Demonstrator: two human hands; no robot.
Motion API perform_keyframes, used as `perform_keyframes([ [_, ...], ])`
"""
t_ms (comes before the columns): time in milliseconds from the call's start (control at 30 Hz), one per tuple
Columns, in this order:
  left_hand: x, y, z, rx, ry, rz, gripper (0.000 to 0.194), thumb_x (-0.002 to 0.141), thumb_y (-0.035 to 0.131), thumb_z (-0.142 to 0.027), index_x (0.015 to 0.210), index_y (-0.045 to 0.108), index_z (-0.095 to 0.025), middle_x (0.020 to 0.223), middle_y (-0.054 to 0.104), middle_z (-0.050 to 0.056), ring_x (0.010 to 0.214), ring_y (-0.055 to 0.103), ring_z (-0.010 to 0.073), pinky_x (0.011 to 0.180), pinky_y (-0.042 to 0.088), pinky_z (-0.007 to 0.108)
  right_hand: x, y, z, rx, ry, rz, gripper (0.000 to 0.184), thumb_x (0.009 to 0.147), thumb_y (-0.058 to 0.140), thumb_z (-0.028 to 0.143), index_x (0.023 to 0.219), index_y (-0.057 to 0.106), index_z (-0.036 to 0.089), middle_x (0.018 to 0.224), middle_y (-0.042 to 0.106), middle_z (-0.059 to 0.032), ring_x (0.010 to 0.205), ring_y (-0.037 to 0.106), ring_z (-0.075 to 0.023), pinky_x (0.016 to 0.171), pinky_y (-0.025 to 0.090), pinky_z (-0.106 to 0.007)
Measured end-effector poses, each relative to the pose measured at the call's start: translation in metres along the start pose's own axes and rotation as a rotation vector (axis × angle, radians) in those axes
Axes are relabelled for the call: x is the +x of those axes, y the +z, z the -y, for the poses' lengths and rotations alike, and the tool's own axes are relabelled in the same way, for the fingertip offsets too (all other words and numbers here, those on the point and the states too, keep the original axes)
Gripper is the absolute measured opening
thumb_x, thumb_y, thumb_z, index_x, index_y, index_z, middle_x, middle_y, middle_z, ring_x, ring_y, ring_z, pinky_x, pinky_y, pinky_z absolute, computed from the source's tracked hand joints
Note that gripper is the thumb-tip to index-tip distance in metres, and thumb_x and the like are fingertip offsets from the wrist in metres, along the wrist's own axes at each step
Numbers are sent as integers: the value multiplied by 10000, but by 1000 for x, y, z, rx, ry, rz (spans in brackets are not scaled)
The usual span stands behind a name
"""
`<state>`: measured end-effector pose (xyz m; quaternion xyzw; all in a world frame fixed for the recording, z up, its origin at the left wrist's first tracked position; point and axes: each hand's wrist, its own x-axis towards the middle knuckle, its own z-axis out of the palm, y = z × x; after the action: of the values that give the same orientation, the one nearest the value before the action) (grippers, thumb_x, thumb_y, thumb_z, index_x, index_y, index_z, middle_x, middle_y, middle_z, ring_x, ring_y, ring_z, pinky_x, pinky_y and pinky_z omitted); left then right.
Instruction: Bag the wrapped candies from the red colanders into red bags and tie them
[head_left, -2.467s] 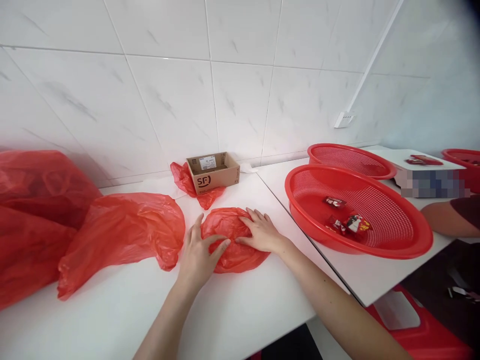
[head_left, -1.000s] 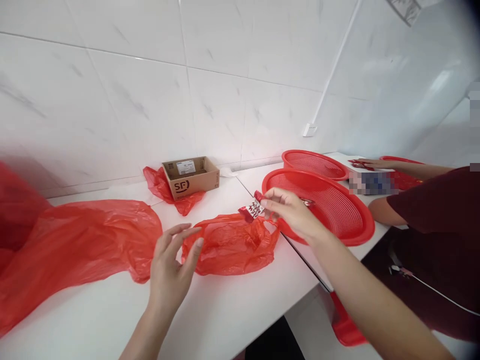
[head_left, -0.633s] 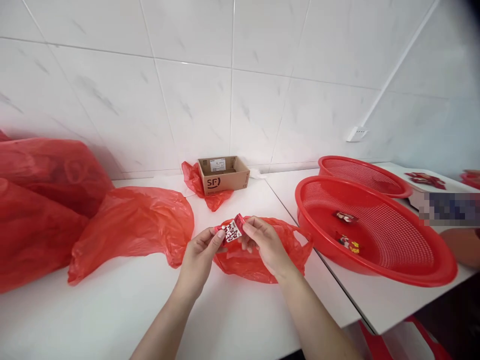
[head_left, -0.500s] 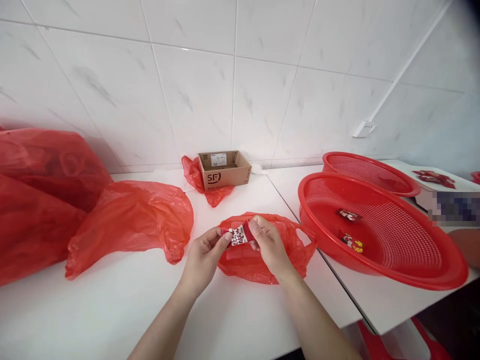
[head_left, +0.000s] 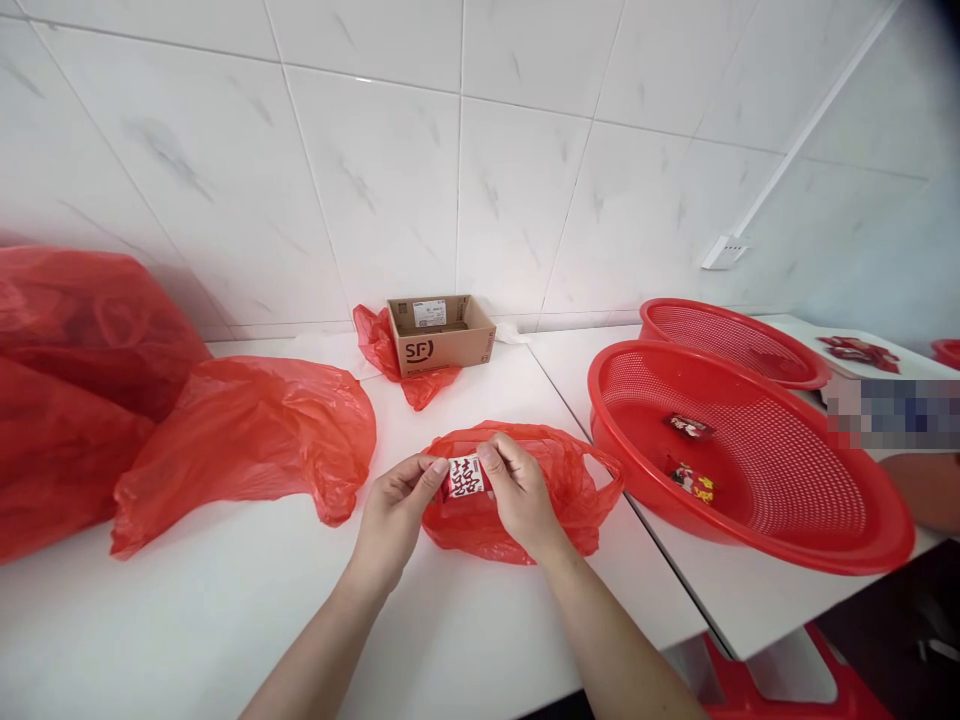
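Between my two hands is a small red-and-white packet (head_left: pixel 466 477) with large red characters on its white face. My left hand (head_left: pixel 393 518) pinches its left end between thumb and fingers. The other end is gripped by my right hand (head_left: pixel 523 498), thumb on top. What is inside the packet cannot be seen. Directly beneath lies a red plastic bag (head_left: pixel 480 528) with its mouth spread open and a handle loop to the right; the hands hide part of it.
A large red basket (head_left: pixel 795 470) with a few small packets stands right, another red basket (head_left: pixel 720 330) behind it. A cardboard box (head_left: pixel 448 350) sits by the wall. Red bags (head_left: pixel 277 430) cover the left side. Another person's arm (head_left: pixel 922 490) shows far right.
The packet's printed face has turned more squarely toward me, showing its characters more plainly. Both hands keep their hold. The whole view has shifted slightly.
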<state>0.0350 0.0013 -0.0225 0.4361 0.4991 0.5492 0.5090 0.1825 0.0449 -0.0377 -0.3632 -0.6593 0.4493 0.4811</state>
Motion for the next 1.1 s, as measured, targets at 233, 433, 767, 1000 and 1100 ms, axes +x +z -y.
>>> perform_keyframes([
  [233, -2, -6, 2, 299, 135, -136, 333, 876, 541, -490, 1003, 672, -211, 994, 675, 43, 909, 616, 191, 833, 482, 312, 4, -8, -1, 69, 45, -110, 370, 950, 443, 506, 711, 377, 232, 626, 379, 50, 546, 390, -118, 504, 336, -251],
  [433, 6, -16, 7, 721, 213, -215, 310, 877, 516, -479, 1096, 661, -315, 1335, 516, 38, 1208, 503, 272, 833, 488, 360, 10, -16, -9, -174, 24, -359, 239, 886, 559, 439, 848, 443, 233, 863, 522, 1, 789, 503, -159, 707, 421, -284],
  [767, 8, -15, 10, 752, 197, -94, 439, 867, 481, -553, 1207, 598, -300, 1336, 501, 65, 1150, 542, 282, 818, 515, 377, 3, -109, 48, -641, -137, -267, 138, 911, 514, 374, 919, 541, 238, 900, 639, -26, 812, 589, -175, 733, 455, -306],
  [1000, 12, -18, 11, 767, 193, -112, 474, 835, 485, -615, 1209, 594, -346, 1363, 500, 38, 1133, 564, 293, 903, 500, 470, 4, -237, 41, -1092, 686, 199, 161, 636, 729, 241, 740, 609, 217, 717, 645, -41, 613, 612, -213, 607, 464, -354],
  [1100, 14, -19, 12, 764, 212, -125, 485, 826, 497, -616, 1197, 613, -326, 1361, 514, 54, 1076, 593, 286, 875, 519, 455, -4, -250, 33, -991, 732, 268, 174, 573, 731, 164, 629, 572, 208, 589, 599, -9, 494, 559, -174, 511, 440, -310],
])
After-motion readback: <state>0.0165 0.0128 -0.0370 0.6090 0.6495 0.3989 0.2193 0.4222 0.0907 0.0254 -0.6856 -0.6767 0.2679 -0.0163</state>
